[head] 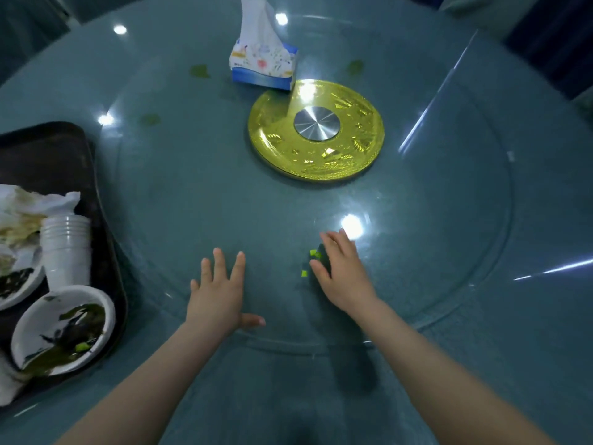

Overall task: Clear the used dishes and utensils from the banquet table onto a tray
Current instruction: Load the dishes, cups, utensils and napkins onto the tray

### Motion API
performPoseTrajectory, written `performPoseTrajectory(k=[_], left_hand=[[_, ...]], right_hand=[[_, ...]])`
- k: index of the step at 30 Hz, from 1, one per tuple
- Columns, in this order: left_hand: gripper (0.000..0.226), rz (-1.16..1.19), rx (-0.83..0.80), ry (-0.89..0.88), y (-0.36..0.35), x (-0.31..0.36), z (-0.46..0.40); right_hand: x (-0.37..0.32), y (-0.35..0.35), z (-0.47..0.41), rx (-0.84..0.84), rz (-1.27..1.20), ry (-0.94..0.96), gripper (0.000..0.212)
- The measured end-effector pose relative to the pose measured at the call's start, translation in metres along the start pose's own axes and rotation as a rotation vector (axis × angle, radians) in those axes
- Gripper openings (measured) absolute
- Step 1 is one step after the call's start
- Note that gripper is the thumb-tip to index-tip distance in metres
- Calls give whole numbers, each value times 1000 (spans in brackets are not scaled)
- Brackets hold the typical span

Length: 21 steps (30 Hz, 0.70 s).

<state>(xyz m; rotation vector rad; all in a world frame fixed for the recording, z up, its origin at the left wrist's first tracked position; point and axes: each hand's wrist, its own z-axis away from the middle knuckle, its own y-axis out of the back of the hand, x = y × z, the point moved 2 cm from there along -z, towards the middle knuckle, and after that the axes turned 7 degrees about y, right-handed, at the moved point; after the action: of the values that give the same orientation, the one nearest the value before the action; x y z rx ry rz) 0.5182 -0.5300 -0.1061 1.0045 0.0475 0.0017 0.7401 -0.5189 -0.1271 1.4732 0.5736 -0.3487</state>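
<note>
A dark tray sits at the table's left edge. It carries a stack of white cups lying on its side, a white bowl with green leftovers, part of a second bowl and crumpled paper napkins. My left hand lies flat with fingers spread on the glass turntable, holding nothing. To its right, my right hand rests open on the glass, beside small yellow-green scraps.
A gold disc with a metal hub marks the turntable's centre. A tissue box stands just behind it. Faint green smears dot the far glass. Dark chair backs ring the table's far side.
</note>
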Motion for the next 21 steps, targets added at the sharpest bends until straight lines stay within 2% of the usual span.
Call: performPoseTrajectory(k=[5, 10, 14, 21], left_hand=[[132, -3, 15, 4, -2, -1, -1], [132, -3, 38, 12, 0, 2, 0], [133, 14, 41, 27, -2, 5, 1], [132, 13, 13, 63, -10, 37, 13]], right_hand=[[-20, -28, 9, -1, 169, 48, 65], [-27, -22, 15, 185, 318, 104, 46], [-24, -21, 20, 245, 337, 125, 37], [-4, -5, 32, 305, 386, 24, 23]])
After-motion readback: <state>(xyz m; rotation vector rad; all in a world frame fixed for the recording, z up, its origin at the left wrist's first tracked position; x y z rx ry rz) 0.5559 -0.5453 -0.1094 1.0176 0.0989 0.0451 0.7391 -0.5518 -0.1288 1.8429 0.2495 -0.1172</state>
